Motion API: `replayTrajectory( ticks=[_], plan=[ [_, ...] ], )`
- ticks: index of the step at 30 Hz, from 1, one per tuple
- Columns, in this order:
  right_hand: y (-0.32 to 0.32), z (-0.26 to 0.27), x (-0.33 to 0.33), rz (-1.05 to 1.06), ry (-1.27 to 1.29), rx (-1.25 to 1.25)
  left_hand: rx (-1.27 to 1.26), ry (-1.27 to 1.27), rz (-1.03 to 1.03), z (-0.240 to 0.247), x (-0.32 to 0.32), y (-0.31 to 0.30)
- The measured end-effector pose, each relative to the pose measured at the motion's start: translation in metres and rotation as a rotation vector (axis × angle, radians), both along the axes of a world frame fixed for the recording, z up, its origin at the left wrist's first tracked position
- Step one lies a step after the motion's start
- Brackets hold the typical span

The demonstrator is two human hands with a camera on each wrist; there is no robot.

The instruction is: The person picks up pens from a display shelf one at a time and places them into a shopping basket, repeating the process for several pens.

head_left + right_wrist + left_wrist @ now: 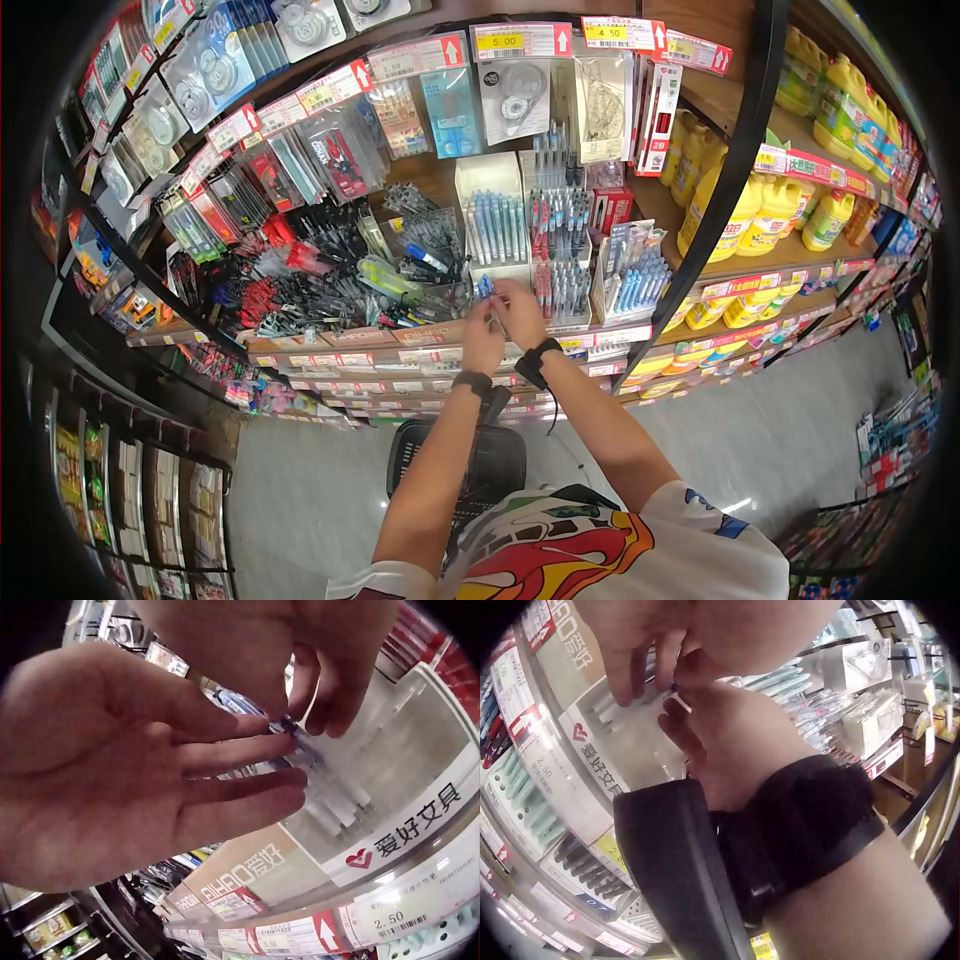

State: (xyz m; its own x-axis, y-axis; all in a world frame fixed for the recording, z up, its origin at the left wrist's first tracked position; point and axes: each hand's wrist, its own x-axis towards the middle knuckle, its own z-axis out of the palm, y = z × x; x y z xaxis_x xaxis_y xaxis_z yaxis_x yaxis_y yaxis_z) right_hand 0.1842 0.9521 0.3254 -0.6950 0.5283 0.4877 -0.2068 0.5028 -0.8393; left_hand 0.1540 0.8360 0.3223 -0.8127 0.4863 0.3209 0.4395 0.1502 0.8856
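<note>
Both hands meet over a white pen box (405,832) on the shelf of pens. In the right wrist view, the left hand (127,765) pinches a slim blue-and-clear pen (289,729) between thumb and index finger, its other fingers stretched out. From above, the right hand (262,645) grips the same pen with thumb and bent fingers. The head view has the left hand (484,340) lower and the right hand (520,315) beside it. Part of the pen is hidden by fingers. Several pale pens (337,802) stand in the box below.
Left of the hands lies a heap of packaged pens (330,270). Boxes of upright pens (560,230) stand right, with bagged compasses (515,100) hanging above. A black shelf post (715,180) separates yellow bottles (760,215). A black basket (410,450) is below the arms.
</note>
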Motion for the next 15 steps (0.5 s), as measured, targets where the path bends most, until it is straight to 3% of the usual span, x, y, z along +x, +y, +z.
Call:
replayTrajectory(
  ticks=[5, 9, 12, 15],
  plan=[
    [-0.001, 0.014, 0.01, -0.052, -0.023, 0.059, -0.052, -0.015, 0.061, -0.013, 0.003, 0.006],
    [-0.016, 0.053, 0.03, -0.156, 0.155, 0.12, 0.038, -0.009, 0.078, -0.013, 0.009, 0.008],
    [-0.031, 0.083, 0.056, -0.16, 0.183, 0.076, 0.12, 0.077, 0.097, 0.019, 0.026, 0.001],
    [-0.043, 0.083, 0.08, -0.137, 0.156, 0.003, -0.015, 0.207, -0.013, 0.044, 0.046, -0.034]
  ],
)
